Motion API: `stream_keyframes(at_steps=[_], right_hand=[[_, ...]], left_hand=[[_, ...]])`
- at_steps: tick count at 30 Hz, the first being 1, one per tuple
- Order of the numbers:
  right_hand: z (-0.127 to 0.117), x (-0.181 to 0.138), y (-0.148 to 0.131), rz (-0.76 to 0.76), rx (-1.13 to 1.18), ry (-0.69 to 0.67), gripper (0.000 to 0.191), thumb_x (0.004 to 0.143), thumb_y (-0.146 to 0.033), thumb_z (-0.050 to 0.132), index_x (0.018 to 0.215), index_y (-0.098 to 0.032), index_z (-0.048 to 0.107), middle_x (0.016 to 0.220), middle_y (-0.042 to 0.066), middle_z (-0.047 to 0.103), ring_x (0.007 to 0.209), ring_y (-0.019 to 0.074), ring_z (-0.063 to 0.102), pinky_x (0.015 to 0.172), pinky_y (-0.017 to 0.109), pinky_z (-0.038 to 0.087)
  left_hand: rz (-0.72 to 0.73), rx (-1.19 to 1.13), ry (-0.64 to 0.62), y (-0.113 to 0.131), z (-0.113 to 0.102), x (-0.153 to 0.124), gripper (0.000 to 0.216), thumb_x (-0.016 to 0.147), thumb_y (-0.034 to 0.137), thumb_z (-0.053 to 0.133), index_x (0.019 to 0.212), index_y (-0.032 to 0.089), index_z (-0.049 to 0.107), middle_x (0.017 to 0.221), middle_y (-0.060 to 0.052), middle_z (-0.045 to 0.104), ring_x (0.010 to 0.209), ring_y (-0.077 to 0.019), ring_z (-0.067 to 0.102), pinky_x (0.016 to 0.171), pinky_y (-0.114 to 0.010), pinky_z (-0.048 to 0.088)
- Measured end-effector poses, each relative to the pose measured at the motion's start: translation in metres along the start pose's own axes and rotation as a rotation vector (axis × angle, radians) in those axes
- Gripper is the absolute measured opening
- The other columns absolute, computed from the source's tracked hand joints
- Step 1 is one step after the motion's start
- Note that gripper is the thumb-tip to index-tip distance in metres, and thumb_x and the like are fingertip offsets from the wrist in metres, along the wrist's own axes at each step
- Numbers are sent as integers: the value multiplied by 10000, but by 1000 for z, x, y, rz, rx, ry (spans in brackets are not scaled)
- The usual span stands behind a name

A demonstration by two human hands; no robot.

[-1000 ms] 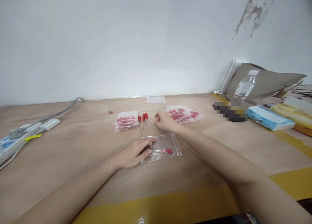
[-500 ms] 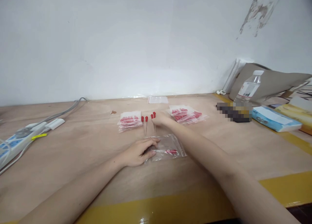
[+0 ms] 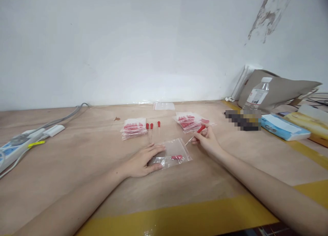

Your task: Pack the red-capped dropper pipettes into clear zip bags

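Observation:
A clear zip bag (image 3: 171,147) lies flat on the table with a red-bulbed dropper (image 3: 176,157) inside. My left hand (image 3: 143,160) rests on its left part, fingers outstretched and thumb apart. Just off the bag's right edge, my right hand (image 3: 206,140) pinches a glass dropper (image 3: 201,129) by its red bulb, the thin tip slanting down-left toward the bag. Behind the bag lie three loose droppers: two side by side (image 3: 151,126) and a single one (image 3: 159,124). Piles of bagged droppers flank them, a left pile (image 3: 133,128) and a right pile (image 3: 188,121).
A power strip (image 3: 23,143) with cables is on the left. Against the wall lies a white plastic bag (image 3: 164,106). At right are a water bottle (image 3: 257,94), a grey bag (image 3: 282,85), a blue tissue pack (image 3: 285,126) and a dark pixelated object (image 3: 242,119).
My right hand has moved right and nearer from the loose droppers, taking one of the right-hand pair with it. My left hand stays on the zip bag.

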State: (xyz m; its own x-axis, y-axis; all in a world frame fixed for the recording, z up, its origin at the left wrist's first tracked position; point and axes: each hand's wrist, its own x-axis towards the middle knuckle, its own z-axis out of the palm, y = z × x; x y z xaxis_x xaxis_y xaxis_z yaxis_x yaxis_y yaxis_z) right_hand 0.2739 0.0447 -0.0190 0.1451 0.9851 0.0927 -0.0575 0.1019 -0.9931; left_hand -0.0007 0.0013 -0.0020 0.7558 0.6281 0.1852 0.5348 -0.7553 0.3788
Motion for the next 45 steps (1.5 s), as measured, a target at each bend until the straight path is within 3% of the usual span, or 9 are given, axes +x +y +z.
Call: stream_keyframes(at_steps=[8, 14, 20, 25, 28, 32, 36, 40, 45], right_hand=[[3, -16, -3, 242, 77, -269, 138, 760, -267, 552, 825, -195, 455, 697, -10, 578, 594, 97, 590, 632, 268, 499], [-14, -8, -4, -131, -541, -548, 217, 682, -310, 641, 825, -147, 648, 623, -24, 516, 538, 70, 429, 509, 206, 360], [2, -11, -4, -475, -677, -704, 221, 787, -278, 529, 910, -196, 694, 710, 20, 566, 680, 117, 488, 629, 235, 397], [-2, -7, -11, -298, -489, -931, 307, 826, -330, 473, 1043, -180, 630, 941, 50, 643, 842, 156, 570, 764, 293, 437], [-6, 5, -16, -188, -470, -765, 307, 777, -343, 528, 989, -146, 628, 841, 43, 660, 764, 150, 592, 709, 285, 453], [19, 21, -25, -317, -706, -448, 166, 733, -263, 551, 781, -132, 640, 680, 24, 634, 627, 124, 564, 603, 243, 430], [75, 32, -34, -437, -981, -359, 169, 729, -203, 537, 849, -134, 635, 806, 64, 667, 764, 149, 596, 704, 247, 432], [123, 39, -41, -199, -1218, -311, 351, 740, -368, 553, 993, -130, 606, 968, 140, 655, 907, 236, 601, 734, 302, 451], [142, 44, -46, -84, -1277, -359, 276, 722, -303, 588, 918, -114, 635, 986, 186, 645, 916, 282, 605, 734, 331, 461]], left_hand=[[-41, 23, -16, 1, 0, 0, 557, 872, 431, 459, 1357, 235, 264, 1344, -68, 404, 1228, -235, 373, 1025, -406, 319], [-46, 13, 13, 1, 1, -1, 588, 866, 442, 462, 1365, 243, 222, 1379, -76, 357, 1230, -245, 377, 1005, -409, 342], [-84, -17, 13, 1, 2, -1, 571, 847, 433, 493, 1326, 232, 255, 1396, -84, 327, 1238, -248, 372, 1008, -404, 338], [-89, -71, 26, 1, 2, 0, 429, 823, 431, 529, 1159, 209, 382, 1410, -110, 301, 1241, -255, 374, 989, -405, 350], [-79, -109, 34, 1, 2, 1, 310, 814, 418, 542, 1004, 198, 434, 1389, -124, 335, 1261, -255, 348, 985, -397, 352], [-86, -166, 45, 0, 3, 2, 277, 800, 404, 564, 912, 193, 424, 1375, -142, 350, 1240, -256, 385, 966, -394, 375], [-87, -197, 51, -1, 4, 1, 246, 818, 391, 548, 894, 188, 432, 1387, -148, 332, 1230, -257, 400, 963, -390, 377], [-104, -258, 25, 0, 1, 0, 180, 898, 358, 425, 882, 180, 445, 1394, -146, 323, 1235, -242, 399, 952, -361, 387], [-100, -220, 8, 1, -1, 0, 180, 921, 340, 373, 863, 186, 446, 1414, -122, 297, 1250, -224, 379, 972, -362, 369]])
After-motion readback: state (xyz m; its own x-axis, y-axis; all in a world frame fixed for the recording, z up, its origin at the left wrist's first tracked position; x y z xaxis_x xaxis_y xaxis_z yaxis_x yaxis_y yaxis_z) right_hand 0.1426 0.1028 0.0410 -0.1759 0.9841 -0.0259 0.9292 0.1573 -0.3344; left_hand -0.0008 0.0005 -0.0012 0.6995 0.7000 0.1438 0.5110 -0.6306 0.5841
